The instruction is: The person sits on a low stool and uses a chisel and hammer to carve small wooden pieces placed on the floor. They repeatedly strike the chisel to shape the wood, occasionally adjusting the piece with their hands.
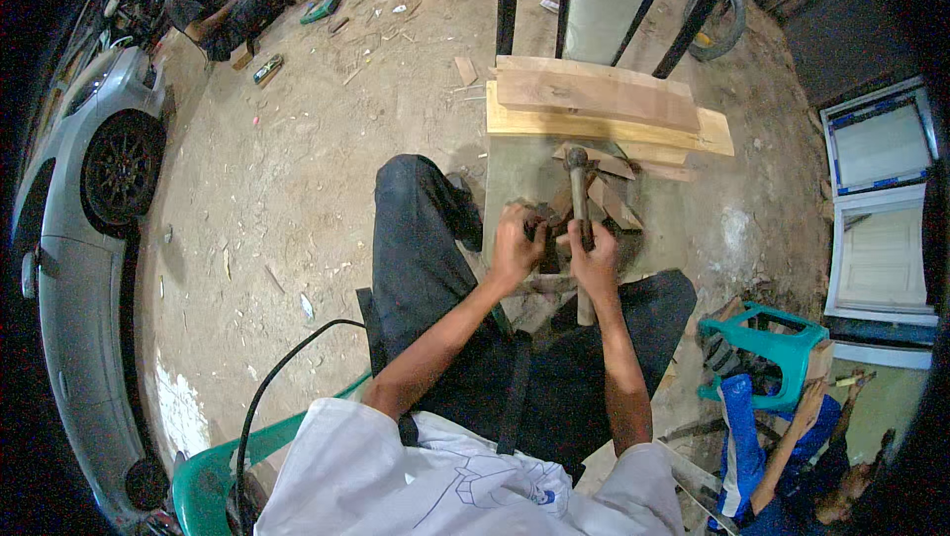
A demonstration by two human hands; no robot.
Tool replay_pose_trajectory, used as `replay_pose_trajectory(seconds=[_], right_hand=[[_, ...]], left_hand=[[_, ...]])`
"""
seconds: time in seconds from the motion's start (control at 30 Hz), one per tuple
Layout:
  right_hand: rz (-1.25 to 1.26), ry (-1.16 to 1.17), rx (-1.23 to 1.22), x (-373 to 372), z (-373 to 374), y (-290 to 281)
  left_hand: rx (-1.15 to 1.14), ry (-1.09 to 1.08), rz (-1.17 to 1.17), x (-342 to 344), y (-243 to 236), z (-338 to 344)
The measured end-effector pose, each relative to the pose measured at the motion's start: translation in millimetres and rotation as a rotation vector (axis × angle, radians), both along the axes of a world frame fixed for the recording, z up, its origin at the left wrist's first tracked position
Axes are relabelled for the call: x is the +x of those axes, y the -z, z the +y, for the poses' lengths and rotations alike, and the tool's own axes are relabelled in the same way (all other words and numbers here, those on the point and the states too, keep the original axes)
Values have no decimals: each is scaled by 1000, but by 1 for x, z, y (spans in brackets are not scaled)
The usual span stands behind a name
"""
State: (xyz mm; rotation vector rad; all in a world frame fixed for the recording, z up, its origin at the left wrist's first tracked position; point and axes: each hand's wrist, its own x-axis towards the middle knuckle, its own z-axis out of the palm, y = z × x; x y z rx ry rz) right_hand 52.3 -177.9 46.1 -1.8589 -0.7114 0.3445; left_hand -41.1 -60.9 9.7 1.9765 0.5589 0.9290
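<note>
My right hand (595,259) grips a wooden-handled hammer (581,194), held upright with its head above the fingers. Just left of it, my left hand (518,249) is closed around a small dark object (536,229) that I cannot make out. Both hands are between my knees, over a pale work surface (510,175). Dark and brown wood offcuts (614,201) lie behind and under the hammer. Stacked light boards (604,96) lie across the far end of the surface.
Another person (213,6) sits on the floor at upper left; a co-worker's arm (792,432) shows at lower right by a teal stool (757,338). A silver car (69,269) stands left, white framed panels (876,249) right. Dark posts (510,1) rise beyond the boards.
</note>
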Motion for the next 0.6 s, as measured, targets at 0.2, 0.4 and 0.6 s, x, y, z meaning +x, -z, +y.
replay_pose_trajectory(seconds=[0.2,0.4,0.6], right_hand=[[99,3,-90,-4,-9,-10],[98,13,-101,-9,-8,-18],[449,52,-203,-27,-27,-43]], left_hand=[[-46,-13,21,8,5,-5],[-136,-17,10,11,9,-5],[-200,-71,180,14,5,-6]])
